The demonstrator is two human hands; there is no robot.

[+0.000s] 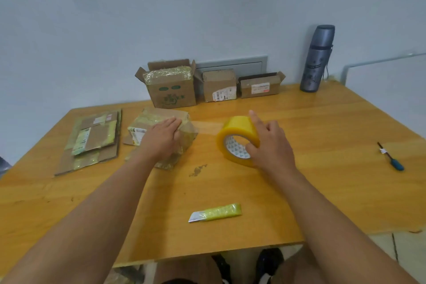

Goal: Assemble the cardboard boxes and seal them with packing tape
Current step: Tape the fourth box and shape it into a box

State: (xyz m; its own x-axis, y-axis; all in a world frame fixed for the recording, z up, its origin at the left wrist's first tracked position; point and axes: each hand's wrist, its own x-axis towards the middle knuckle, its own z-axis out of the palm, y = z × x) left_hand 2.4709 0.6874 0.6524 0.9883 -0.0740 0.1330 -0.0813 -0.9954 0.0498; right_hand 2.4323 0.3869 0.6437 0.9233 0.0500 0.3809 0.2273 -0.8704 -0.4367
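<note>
A small cardboard box [161,117], wrapped in old yellowish tape, stands on the wooden table [322,122] left of centre. My left hand [162,135] lies flat on its top with straight fingers, pressing the tape end down. A clear strip of tape [205,125] stretches from the box to the yellow tape roll [237,138]. My right hand [267,143] grips the roll, thumb in its core and index finger straight along the top.
Three boxes [173,90] with open flaps line the wall at the back. Flattened cardboard [92,140] lies at the left. A tape-wrapped cutter [215,212] lies near the front edge, a blue-handled tool [391,157] at the right, a grey flask [319,60] at the back right.
</note>
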